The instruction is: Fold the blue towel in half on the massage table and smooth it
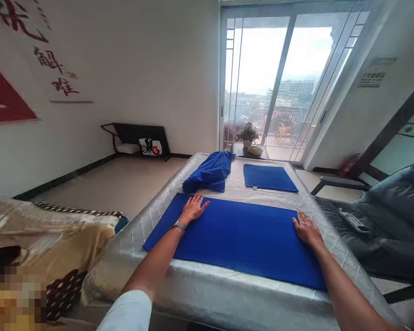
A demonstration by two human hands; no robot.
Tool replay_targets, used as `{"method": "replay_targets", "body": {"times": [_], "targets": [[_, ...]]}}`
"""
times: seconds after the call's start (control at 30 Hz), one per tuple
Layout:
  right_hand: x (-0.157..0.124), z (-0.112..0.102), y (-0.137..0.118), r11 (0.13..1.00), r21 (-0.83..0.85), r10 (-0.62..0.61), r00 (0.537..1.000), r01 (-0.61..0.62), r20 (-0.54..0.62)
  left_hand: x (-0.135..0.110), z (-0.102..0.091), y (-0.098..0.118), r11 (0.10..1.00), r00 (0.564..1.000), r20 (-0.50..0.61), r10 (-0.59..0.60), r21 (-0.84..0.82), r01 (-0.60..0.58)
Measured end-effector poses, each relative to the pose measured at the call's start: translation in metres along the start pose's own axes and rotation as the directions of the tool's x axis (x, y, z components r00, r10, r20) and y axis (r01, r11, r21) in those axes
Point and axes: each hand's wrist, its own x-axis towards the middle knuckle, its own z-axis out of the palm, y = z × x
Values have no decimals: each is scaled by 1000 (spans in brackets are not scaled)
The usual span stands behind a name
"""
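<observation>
Left hand and right hand lie flat, fingers spread, on a soft blue towel. Quilted silver mattress cover beneath, nothing gripped.

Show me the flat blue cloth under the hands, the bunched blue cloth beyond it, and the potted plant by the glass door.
Flat blue cloth (241, 243), head view, bare middle between the hands.
Bunched blue cloth (207, 174), head view, middle of the heap.
Potted plant (247, 133), head view, its leaves.

royal blue flat cloth, bunched blue cloth, silver diamond-quilted bed cover, white sleeve
</observation>
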Motion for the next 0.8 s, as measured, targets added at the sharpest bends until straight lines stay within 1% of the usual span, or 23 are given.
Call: {"method": "replay_targets", "body": {"times": [0.1,0.17,0.23,0.3,0.37,0.5,0.63,0.67,0.73,0.8], "targets": [[2,1,3,1000,7,-5,1000,5,4,-6,-9,-41,997,998,-13,-64,32,64],[3,2,4,1000,14,-5,1000,5,2,-8,-12,-64,993,994,-23,-109,40,109],[3,3,5,1000,17,-4,1000,4,0,-9,-14,-80,988,988,-32,-151,33,152],[3,3,5,1000,12,-5,1000,5,0,-8,-13,-89,984,983,-46,-177,20,178],[4,3,4,1000,2,-5,1000,5,4,-8,-11,-92,983,981,-65,-183,12,184],[4,2,3,1000,-20,1,1000,-1,13,-7,-8,-90,983,979,-88,-183,13,185],[1,-8,-3,998,-54,28,999,-27,20,-9,-13,-89,976,972,-92,-216,17,219],[-2,-12,-8,997,-68,34,999,-33,9,-10,-16,-88,972,966,-117,-230,12,233],[-11,-19,-24,995,-94,29,998,-34,-59,-14,-20,-79,972,953,-199,-230,-5,234],[-27,-22,-54,995,-102,-33,987,17,-155,-20,-22,-57,984,943,-283,-174,-21,175]]}}
